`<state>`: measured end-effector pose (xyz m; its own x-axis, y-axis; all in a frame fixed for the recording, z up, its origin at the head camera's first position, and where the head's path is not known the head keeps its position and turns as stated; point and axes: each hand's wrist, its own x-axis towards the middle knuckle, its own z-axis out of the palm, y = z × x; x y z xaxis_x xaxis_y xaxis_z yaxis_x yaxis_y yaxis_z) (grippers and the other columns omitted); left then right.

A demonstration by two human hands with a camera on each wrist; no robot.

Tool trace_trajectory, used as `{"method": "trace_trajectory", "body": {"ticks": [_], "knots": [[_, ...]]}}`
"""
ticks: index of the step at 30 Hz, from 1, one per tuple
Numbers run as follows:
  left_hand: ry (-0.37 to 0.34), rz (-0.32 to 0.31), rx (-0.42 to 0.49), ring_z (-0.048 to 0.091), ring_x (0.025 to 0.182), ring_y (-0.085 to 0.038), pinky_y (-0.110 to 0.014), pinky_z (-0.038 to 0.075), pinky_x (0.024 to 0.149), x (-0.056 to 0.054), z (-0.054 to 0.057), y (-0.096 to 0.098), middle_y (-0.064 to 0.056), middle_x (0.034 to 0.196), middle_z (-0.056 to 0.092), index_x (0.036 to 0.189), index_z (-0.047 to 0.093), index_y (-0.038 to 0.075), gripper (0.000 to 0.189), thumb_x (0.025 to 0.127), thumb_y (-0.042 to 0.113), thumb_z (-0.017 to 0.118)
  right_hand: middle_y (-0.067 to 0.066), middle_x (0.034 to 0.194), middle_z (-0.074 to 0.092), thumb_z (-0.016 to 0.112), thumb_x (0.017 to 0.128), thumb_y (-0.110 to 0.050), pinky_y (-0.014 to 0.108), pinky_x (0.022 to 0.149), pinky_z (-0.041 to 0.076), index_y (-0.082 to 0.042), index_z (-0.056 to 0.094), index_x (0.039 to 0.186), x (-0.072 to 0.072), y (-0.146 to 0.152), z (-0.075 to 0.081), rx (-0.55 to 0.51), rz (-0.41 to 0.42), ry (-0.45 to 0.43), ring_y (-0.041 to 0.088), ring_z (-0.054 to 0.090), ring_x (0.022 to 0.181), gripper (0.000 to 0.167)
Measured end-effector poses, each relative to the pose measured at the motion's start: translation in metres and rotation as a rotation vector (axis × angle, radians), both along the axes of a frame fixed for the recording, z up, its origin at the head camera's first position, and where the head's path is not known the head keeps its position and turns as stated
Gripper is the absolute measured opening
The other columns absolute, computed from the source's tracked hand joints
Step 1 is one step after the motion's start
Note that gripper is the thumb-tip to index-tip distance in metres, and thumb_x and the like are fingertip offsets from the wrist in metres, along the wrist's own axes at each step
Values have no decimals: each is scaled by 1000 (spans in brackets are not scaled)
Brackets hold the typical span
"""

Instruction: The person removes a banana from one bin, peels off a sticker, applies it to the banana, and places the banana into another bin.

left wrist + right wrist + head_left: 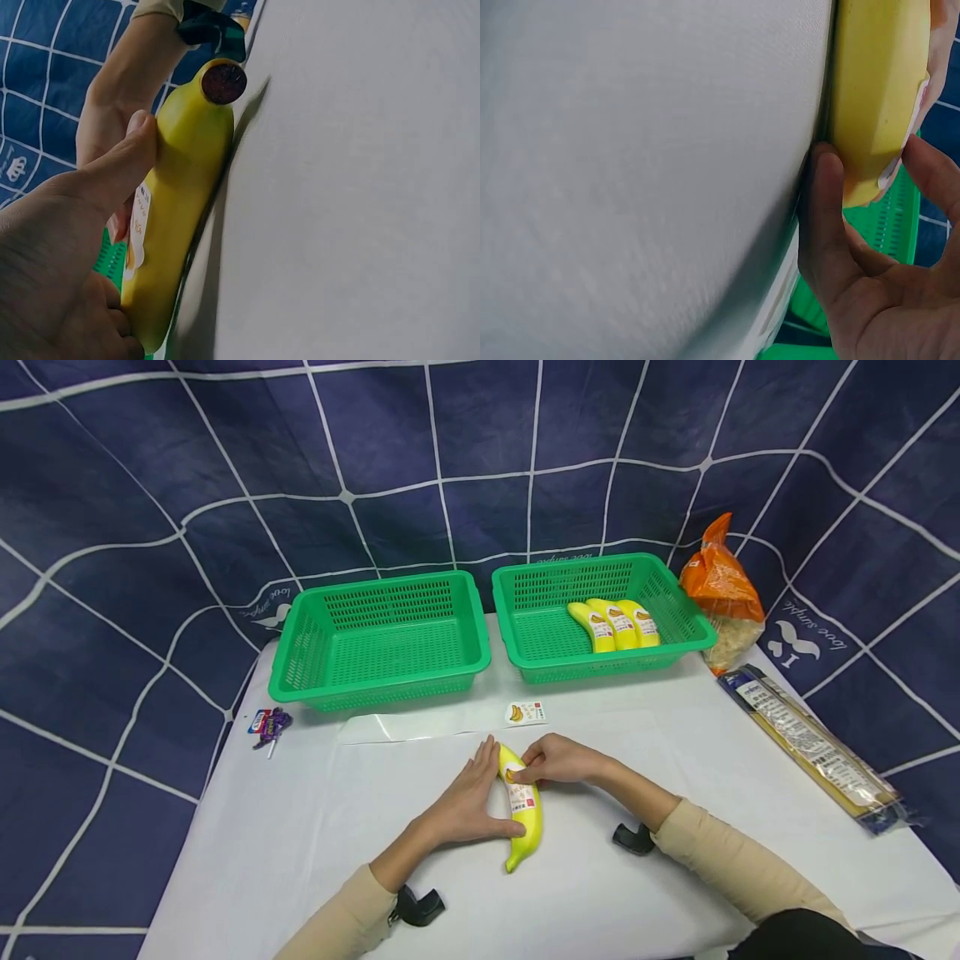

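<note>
A yellow banana [532,828] lies on the white-covered table, its stem end toward me. A white label with a banana picture and print [521,797] is on its upper side. My left hand [463,803] holds the banana from the left, thumb near the stem end and fingers by the far end. From the right, my right hand [566,758] holds the far part of the banana, one fingertip touching the label. In the right wrist view the label's edge [891,171] shows under that fingertip, while another digit touches the banana's side near the cloth.
Behind stand two green baskets; the right one [525,672] holds three labelled bananas [617,625]. A label strip [420,727] bearing another banana label [526,712] lies before them. A wrapped lollipop [274,725] lies left; an orange bag [720,581] and a long flat package [813,743] lie right.
</note>
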<state>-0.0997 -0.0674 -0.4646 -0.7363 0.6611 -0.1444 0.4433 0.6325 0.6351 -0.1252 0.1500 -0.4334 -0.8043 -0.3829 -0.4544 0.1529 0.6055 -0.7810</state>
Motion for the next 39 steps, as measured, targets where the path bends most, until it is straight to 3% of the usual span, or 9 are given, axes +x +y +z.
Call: {"method": "trace_trajectory", "body": {"ticks": [6, 14, 18, 22, 28, 33, 39], "knots": [[1, 8, 23, -5, 153, -21, -48, 14, 124, 3, 2, 1, -9, 165, -10, 156, 0, 5, 130, 70, 67, 74, 3, 78, 72, 75, 84, -29, 26, 64, 57, -1, 73, 91, 0, -1, -2, -24, -45, -20, 11, 65, 65, 30], [-7, 16, 19, -6, 153, -19, -46, 14, 124, 4, 2, 2, -5, 165, -12, 157, -1, 7, 130, 70, 69, 73, 5, 80, 72, 75, 83, -27, 28, 65, 59, 1, 72, 92, 2, 0, -3, -59, -71, -36, 10, 65, 65, 30], [-29, 14, 48, -2, 153, -23, -49, 16, 123, 2, 2, 1, -8, 165, -9, 157, 2, 5, 119, 78, 66, 68, 4, 78, 73, 76, 83, -27, 26, 64, 58, 1, 73, 91, 3, 0, -3, -68, -75, -34, 10, 65, 64, 30], [-41, 53, 86, 4, 153, -25, -49, 18, 122, -3, 5, 0, -9, 166, 0, 156, 7, 5, 103, 88, 61, 59, 2, 75, 72, 77, 82, -28, 26, 63, 58, 0, 74, 89, 5, 1, -2, -78, -82, -35, 10, 63, 62, 29], [23, 127, 140, 12, 152, -24, -48, 21, 122, -21, 17, 8, -8, 165, 9, 157, 12, 9, 92, 92, 54, 59, 1, 74, 72, 74, 82, -22, 26, 62, 58, 2, 75, 88, 2, 3, -2, -89, -71, -17, 10, 62, 61, 24], [102, 167, 212, 22, 150, -27, -47, 27, 120, -43, 25, 28, -10, 164, 16, 156, 17, 8, 85, 93, 44, 61, -1, 71, 71, 76, 81, -26, 26, 62, 58, -1, 75, 82, 3, 2, -3, -75, -75, -29, 10, 62, 60, 25], [175, 211, 281, 22, 150, -30, -52, 28, 119, -70, 41, 53, -11, 164, 18, 156, 19, 6, 84, 93, 40, 63, -1, 69, 70, 78, 80, -27, 27, 62, 59, -1, 74, 80, 4, 1, -4, -70, -84, -40, 10, 62, 59, 27]]}}
